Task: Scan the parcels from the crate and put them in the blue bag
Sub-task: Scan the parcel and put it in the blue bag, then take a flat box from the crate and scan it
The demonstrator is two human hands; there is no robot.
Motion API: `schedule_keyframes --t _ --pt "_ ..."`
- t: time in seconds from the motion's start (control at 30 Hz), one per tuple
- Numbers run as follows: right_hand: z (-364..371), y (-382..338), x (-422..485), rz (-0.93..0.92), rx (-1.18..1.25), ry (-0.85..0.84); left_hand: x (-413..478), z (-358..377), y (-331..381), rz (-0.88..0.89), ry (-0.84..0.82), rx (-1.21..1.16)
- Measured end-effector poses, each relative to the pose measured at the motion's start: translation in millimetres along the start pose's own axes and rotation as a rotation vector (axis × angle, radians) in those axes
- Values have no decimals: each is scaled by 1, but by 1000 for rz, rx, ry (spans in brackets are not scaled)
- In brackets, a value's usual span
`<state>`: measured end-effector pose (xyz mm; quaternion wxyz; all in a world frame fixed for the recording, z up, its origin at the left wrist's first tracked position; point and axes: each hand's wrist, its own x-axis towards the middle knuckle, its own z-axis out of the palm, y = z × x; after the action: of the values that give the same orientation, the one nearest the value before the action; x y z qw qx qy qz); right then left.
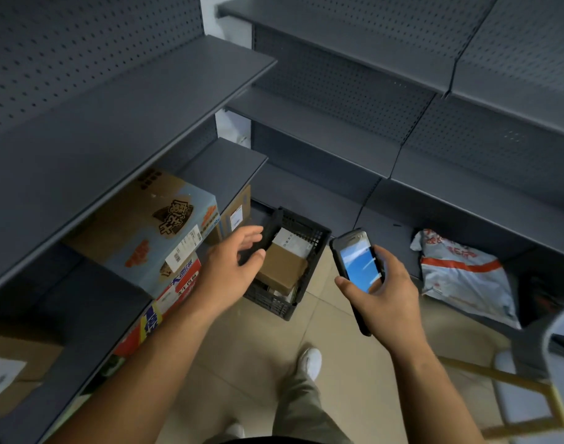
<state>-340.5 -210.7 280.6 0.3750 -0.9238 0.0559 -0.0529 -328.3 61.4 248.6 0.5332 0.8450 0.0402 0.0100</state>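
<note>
Crate (268, 304) on floor holds brown parcel (281, 267); left hand (229, 270) over its left rim, fingers loose, empty; right hand (386, 299) right of crate grips scanner (359, 264).

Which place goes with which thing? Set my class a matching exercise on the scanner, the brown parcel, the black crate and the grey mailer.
1 scanner
2 brown parcel
3 black crate
4 grey mailer

a on the tiled floor
b in the right hand
c on the lowest shelf at right
d inside the crate

Pairs: 1-b, 2-d, 3-a, 4-c
</note>
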Motion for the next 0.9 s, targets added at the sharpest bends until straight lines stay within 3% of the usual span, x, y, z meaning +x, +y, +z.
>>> schedule_keyframes --t 0.47,0.9 --pt "-3 56 179 -37 107 -103 135 92 57 -77 20 84" --pt "-18 96 242 5 93 -118 190 137 51 -109 -13 93"
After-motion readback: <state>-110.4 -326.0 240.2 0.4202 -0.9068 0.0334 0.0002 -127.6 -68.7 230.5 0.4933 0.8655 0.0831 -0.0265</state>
